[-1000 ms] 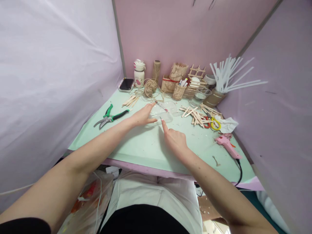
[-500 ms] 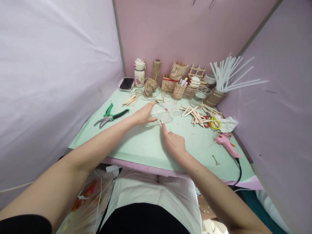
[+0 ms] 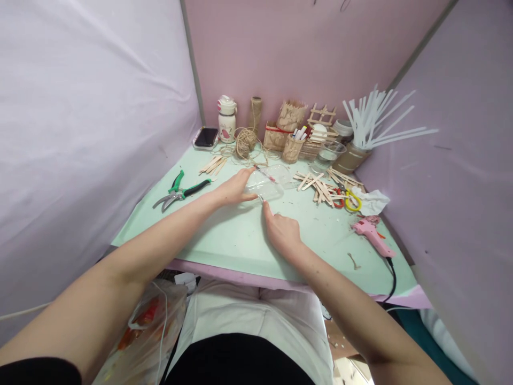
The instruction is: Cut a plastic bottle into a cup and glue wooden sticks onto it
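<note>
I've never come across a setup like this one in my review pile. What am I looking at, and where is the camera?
There is no machine here, just a person's two bare hands. Every picture comes from one camera worn on the head, looking forward and down. The left hand is spread against a clear plastic container on the pale green table. The right hand points its index finger toward the container's near edge; it seems to hold something thin, too small to identify. Around them lie pruning shears, twine, flat wooden sticks and a pink glue gun.
</note>
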Demonstrator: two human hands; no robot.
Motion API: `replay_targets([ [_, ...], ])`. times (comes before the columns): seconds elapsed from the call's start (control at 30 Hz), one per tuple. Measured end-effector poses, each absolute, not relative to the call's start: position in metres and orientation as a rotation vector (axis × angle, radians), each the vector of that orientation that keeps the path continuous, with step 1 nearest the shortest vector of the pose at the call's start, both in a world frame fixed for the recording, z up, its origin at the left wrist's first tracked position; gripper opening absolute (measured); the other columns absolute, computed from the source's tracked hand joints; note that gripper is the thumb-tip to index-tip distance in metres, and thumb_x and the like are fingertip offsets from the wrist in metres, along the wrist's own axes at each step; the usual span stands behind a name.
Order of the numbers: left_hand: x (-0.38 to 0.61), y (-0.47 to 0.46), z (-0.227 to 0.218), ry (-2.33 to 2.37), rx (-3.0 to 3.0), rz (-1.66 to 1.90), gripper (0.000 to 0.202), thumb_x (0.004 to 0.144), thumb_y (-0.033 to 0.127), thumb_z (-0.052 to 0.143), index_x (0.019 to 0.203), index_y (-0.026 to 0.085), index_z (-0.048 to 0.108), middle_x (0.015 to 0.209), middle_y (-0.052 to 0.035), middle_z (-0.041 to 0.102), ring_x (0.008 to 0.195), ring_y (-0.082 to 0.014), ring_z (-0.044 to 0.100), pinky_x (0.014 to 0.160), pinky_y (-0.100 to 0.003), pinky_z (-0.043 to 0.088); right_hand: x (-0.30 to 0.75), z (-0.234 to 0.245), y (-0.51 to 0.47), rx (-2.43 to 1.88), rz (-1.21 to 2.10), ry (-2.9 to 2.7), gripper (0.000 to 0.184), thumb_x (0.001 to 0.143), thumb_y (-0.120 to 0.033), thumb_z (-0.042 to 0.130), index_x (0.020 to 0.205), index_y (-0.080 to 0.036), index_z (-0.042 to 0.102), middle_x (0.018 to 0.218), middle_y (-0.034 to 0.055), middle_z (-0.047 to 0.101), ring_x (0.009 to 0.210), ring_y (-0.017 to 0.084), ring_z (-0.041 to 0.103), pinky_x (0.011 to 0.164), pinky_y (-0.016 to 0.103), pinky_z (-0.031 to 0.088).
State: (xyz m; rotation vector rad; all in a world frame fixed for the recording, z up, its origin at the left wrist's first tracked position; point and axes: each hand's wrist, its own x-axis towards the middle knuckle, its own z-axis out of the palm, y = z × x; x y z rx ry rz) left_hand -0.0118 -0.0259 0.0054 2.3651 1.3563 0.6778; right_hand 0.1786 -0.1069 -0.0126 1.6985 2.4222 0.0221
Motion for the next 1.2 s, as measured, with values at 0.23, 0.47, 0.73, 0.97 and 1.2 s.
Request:
replay_targets([
  [0.23,-0.010,-0.026,0.011,1.375,2.298,0.678,0.088,0.073,0.042,0.065,0.144,0.011,0.023,0.144,-0.0218,0.035,0.130,-0.0328,0.042,0.105,-0.044,0.038,0.184,-0.009,-0.106,1.664,0.003,2.440,0.065,0.089,-0.010,0.032,0.150,-0.018,0.012,0.095,0.0160,0.069,0.084,0.023,0.069,0.067,0.030,0.048],
  [0.47,-0.010,-0.025,0.009,1.363,2.235,0.705,0.089,0.071,0.042,0.066,0.144,0.014,0.023,0.145,-0.0205,0.035,0.125,-0.0316,0.047,0.102,-0.044,0.042,0.176,-0.006,-0.101,1.698,-0.024,2.408,0.065,0.089,-0.010,0.031,0.150,-0.017,0.012,0.099,0.0177,0.068,0.087,0.023,0.069,0.068,0.030,0.048],
  [0.73,-0.021,-0.020,0.009,1.362,1.701,0.729,0.083,0.077,0.054,0.059,0.145,0.023,0.023,0.142,-0.0163,0.043,0.111,-0.0250,0.060,0.087,-0.038,0.052,0.192,0.026,-0.105,1.678,0.046,2.379,0.065,0.092,-0.013,0.031,0.151,-0.024,0.007,0.101,0.0165,0.069,0.087,0.022,0.069,0.071,0.031,0.048],
  [0.97,-0.037,-0.011,0.004,1.458,1.821,0.698,0.070,0.078,0.062,0.052,0.133,0.020,0.044,0.139,-0.0138,0.050,0.122,-0.0286,0.053,0.098,-0.041,0.045,0.177,0.060,-0.101,1.609,0.017,2.382,0.059,0.092,-0.014,0.033,0.149,-0.021,0.021,0.103,0.0184,0.069,0.094,0.024,0.067,0.076,0.035,0.047],
  [1.2,-0.017,-0.016,0.002,1.521,2.203,0.898,0.061,0.088,0.049,0.043,0.136,0.013,0.040,0.143,-0.0165,0.044,0.133,-0.0275,0.040,0.111,-0.045,0.029,0.174,0.095,-0.065,1.493,-0.010,2.401,0.045,0.089,-0.014,0.036,0.130,-0.025,0.054,0.116,0.0142,0.065,0.104,0.027,0.063,0.078,0.038,0.048],
])
